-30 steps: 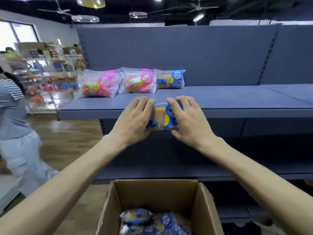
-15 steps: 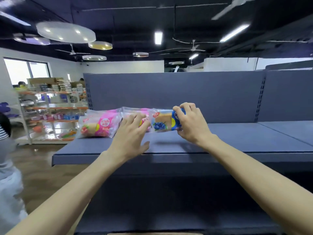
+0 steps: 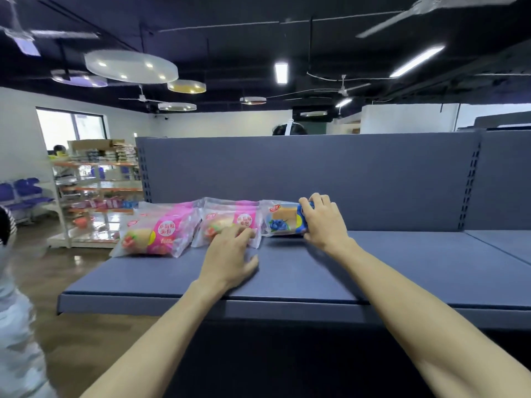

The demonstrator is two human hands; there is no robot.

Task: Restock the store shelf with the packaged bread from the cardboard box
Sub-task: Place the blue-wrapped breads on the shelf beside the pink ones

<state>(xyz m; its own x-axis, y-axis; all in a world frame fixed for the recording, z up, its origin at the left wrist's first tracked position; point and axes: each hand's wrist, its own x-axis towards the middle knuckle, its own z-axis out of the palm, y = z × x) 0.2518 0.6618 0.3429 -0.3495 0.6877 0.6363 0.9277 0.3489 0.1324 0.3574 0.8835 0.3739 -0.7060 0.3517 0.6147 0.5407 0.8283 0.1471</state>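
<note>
Cardboard box is out of frame, below the bottom edge, and the lower shelving under the top board is lost in shadow. The right hand (image 3: 323, 222) covers the right end of the blue-labelled clear plastic bread packet (image 3: 283, 220), so that end of the wrapper cannot be read; whether another packet sits behind it is hard to tell. The fingers curl over the packet's top with the thumb low at its front, pinching it, and the packet sits at the back of the flat grey-blue metal store shelf (image 3: 402, 271), touching or just above the board. The left hand (image 3: 231, 254) lies with fingers spread and relaxed, fingertips against the front of the middle pink-labelled clear bread packet (image 3: 230, 224). A second pink-labelled bread packet (image 3: 156, 234) lies to its left, near the shelf's left end. Right of the blue packet the board runs bare to the upright seam, and the front strip is open too. A blurred person in pale clothing (image 3: 17, 340) is cut off at the left edge.
</note>
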